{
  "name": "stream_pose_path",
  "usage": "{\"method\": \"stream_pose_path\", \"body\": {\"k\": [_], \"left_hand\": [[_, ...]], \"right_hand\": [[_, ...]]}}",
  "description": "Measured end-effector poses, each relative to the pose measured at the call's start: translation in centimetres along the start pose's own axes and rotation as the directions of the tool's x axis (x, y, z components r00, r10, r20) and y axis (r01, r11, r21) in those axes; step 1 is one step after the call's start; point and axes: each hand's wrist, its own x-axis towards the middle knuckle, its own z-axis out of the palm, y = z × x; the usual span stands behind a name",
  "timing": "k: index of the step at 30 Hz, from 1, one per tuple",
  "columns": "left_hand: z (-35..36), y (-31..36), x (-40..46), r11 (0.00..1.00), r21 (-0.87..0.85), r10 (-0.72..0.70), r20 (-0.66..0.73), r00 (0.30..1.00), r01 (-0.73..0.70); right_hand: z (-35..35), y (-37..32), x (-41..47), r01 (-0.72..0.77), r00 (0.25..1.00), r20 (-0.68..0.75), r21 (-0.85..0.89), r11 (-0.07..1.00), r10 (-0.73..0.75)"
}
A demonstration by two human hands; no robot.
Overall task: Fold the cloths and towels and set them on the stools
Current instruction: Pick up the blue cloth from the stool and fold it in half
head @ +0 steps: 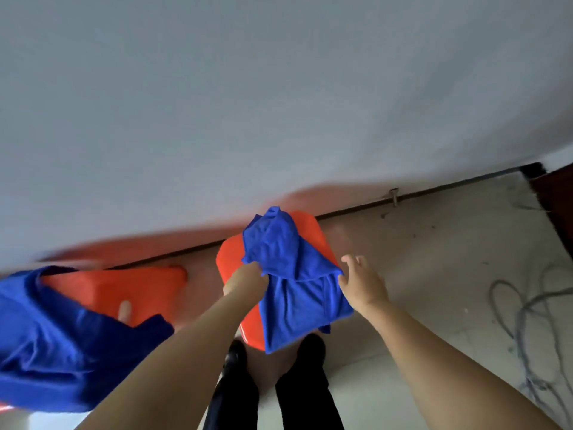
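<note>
Blue cloth (294, 283) lies on the red stool (310, 226) in front of the person, by the wall (279, 88). It's half folded: lower part is a flat, roughly rectangular panel hanging past the stool's near edge, upper part is bunched and creased, with a peak sticking up toward the wall. Fabric looks like soft microfibre, saturated blue, no pattern visible.

Left hand (246, 282) is closed on the cloth's left edge about mid-length, fingers curled into the fabric. Right hand (361, 282) is at the cloth's right edge, fingers partly spread; thumb side touches the fabric at a fold corner, but can't tell if it really grips or just rests against it.

Second red stool (130, 287) stands to the left, well apart from the first, blurred. More blue cloth (55, 342) lies draped over it in a loose, unfolded heap that spills off the near side toward the lower left. A pale spot shows on that stool's seat near the heap; too blurred to identify.

Person's dark trousers (235, 395) and shoes (311, 346) sit just below the first stool. Floor (434, 259) is bare grey concrete; grey cable (524, 311) loops lie on it at right.
</note>
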Motion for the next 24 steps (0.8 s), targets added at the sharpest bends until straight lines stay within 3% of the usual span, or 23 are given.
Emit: {"method": "stream_pose_path", "body": {"k": [3,5,9,11,13,16,20,24], "left_hand": [[4.0,-1.1,1.0,0.957,-0.208,-0.197,0.056,0.979,0.204],[7.0,-1.5,1.8,0.873,-0.358,-0.327,0.070,0.942,0.330],[9.7,-1.1,2.7,0.633,-0.674,-0.466,0.062,0.883,0.381],[9.8,-1.4,3.3,0.486,-0.781,-0.498,0.122,0.858,0.393],[9.4,-2.1,3.4,0.356,-0.848,-0.463,0.203,0.862,0.391],[7.7,-2.6,2.1,0.266,-0.865,-0.349,0.324,0.879,0.425],[3.6,-2.0,-0.5,0.195,-0.913,-0.255,0.306,0.917,0.359],[-3.0,-0.6,-3.9,0.098,-0.948,-0.102,0.294,0.950,0.303]], "right_hand": [[3.1,0.4,2.0,-0.030,0.993,0.115,0.015,0.999,0.028],[5.5,0.9,3.1,-0.082,0.982,0.175,0.060,0.995,0.071],[8.3,1.4,4.5,-0.147,0.980,0.160,0.154,0.977,0.122],[8.8,1.6,5.3,-0.187,0.973,0.170,0.195,0.963,0.155],[8.2,1.5,5.5,-0.238,0.962,0.203,0.290,0.927,0.184],[6.1,1.2,4.9,-0.285,0.952,0.233,0.425,0.859,0.200],[1.0,0.3,3.6,-0.292,0.953,0.228,0.517,0.804,0.200],[-5.6,-2.5,0.7,-0.303,0.953,0.219,0.744,0.595,0.211]]}}
